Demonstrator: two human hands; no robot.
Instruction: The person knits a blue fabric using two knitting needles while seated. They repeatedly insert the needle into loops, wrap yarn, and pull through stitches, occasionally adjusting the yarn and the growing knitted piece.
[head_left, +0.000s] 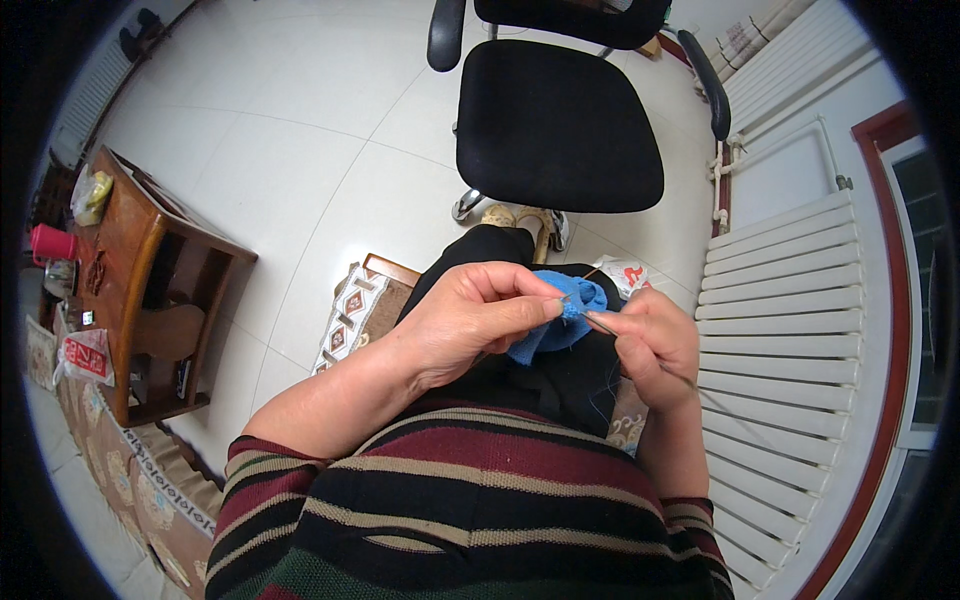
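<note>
A piece of blue knitting (555, 337) hangs above my lap, curled into a loop at its upper right. My left hand (469, 311) pinches its edge between thumb and forefinger. A thin knitting needle (604, 325) lies in the grip of my right hand (660, 345), its tip against the stitches and its shaft running back past the wrist. Behind the fabric, a second thin needle (592, 273) pokes out. Loose blue yarn (600, 397) trails over my black trousers (517, 382). My left fingers hide part of the stitches.
Ahead stands a black office chair (559, 124) near my feet. A white plastic bag (624, 276) lies beyond my right hand. White radiators (780, 367) line the right wall. On the left is a wooden table (124, 247) with a pink container (52, 244) and bags. Beneath me shows a patterned seat cover (349, 319).
</note>
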